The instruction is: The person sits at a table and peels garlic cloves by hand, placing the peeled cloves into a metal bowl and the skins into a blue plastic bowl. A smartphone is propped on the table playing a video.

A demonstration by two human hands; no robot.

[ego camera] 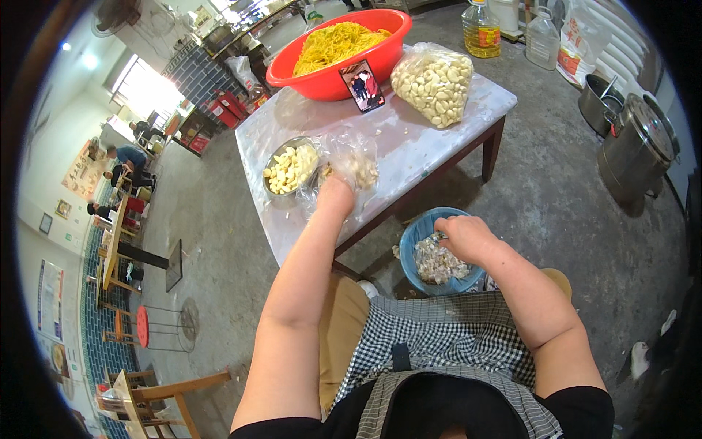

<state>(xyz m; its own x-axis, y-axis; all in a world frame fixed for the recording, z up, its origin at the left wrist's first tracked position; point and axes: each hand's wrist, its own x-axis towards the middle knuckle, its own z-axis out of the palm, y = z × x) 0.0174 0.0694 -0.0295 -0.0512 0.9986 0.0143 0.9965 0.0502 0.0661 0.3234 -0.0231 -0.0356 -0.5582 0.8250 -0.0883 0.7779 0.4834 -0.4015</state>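
My left hand [335, 195] reaches into a clear plastic bag [362, 159] of unpeeled garlic cloves on the table; its fingertips are hidden in the bag. Just left of it stands a metal bowl [269, 184] of peeled garlic cloves [286, 169]. My right hand [466, 237] is over a blue-lined bin [408, 258] holding garlic skins [436, 263], its fingers bent inward; whether something is between them cannot be told. A full clear bag of peeled garlic [433, 85] stands at the table's right side.
On the table [406, 170], a red plastic basin [329, 77] holds yellow noodles [340, 46], and a phone [363, 86] leans against it. Oil bottle [481, 30], steel pots [630, 148] stand on the floor at right. A red stool [143, 326] and seated people are at left.
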